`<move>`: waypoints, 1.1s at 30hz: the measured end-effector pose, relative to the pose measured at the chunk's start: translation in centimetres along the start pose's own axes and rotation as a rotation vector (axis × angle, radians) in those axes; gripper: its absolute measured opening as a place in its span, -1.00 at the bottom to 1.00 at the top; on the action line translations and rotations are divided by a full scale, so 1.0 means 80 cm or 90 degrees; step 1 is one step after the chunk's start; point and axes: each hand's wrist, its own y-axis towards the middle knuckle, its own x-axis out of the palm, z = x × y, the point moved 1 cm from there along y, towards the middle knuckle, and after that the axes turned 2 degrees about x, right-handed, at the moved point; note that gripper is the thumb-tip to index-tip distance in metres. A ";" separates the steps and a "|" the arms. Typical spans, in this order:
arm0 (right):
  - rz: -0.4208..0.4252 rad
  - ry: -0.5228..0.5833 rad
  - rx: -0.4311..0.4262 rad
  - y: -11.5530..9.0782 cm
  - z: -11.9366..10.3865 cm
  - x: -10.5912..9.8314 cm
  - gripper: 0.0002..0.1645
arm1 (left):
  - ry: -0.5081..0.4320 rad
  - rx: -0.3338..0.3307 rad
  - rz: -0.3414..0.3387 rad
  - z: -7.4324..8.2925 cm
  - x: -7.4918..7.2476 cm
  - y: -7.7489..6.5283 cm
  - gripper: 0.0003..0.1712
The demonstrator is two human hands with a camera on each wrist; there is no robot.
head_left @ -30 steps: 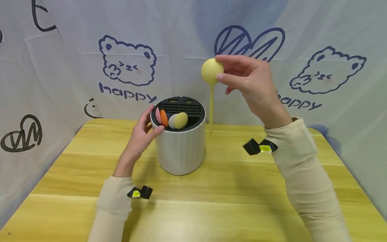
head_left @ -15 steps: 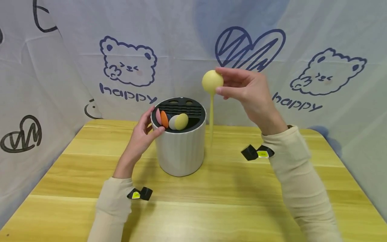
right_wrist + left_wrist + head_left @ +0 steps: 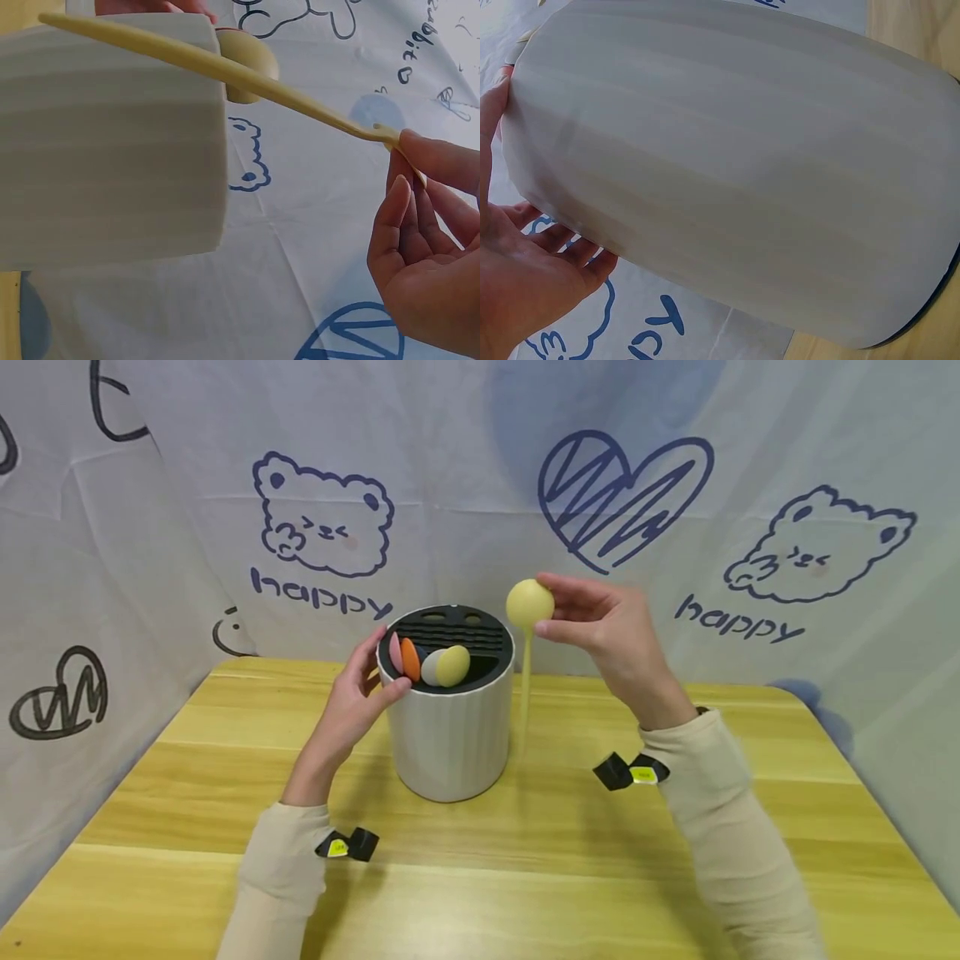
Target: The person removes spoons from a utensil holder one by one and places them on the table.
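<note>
My right hand (image 3: 618, 639) pinches a pale yellow spoon (image 3: 529, 603) by the edge of its round bowl. The long handle points down beside the right wall of a white ribbed utensil holder (image 3: 450, 743). In the right wrist view the spoon handle (image 3: 225, 71) passes across the holder. My left hand (image 3: 341, 706) grips the holder's left rim, thumb at the front and fingers round the side. Out of the holder's black slotted lid (image 3: 450, 631) rise a pink head (image 3: 395, 652), an orange one (image 3: 410, 660), a white one (image 3: 431, 668) and a yellow one (image 3: 453, 666).
The holder stands upright on a wooden table (image 3: 562, 877). A white cloth (image 3: 465, 460) printed with bears, hearts and lettering hangs behind the table and along its sides. Each sleeve carries a small black wrist device.
My right hand has moved downward with the spoon, lowering its bowl to just above lid height beside the holder. My left hand and the holder stay in place.
</note>
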 end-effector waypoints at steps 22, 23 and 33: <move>-0.010 -0.054 0.135 -0.042 0.066 -0.015 -0.42 | 0.007 0.000 -0.001 0.001 -0.001 -0.002 -0.09; -0.010 -0.054 0.145 -0.044 0.069 -0.015 -0.42 | 0.008 -0.001 -0.001 0.000 -0.001 -0.002 -0.09; -0.038 -0.059 0.220 -0.057 0.099 -0.023 -0.44 | 0.009 -0.005 -0.001 -0.001 -0.002 -0.001 -0.10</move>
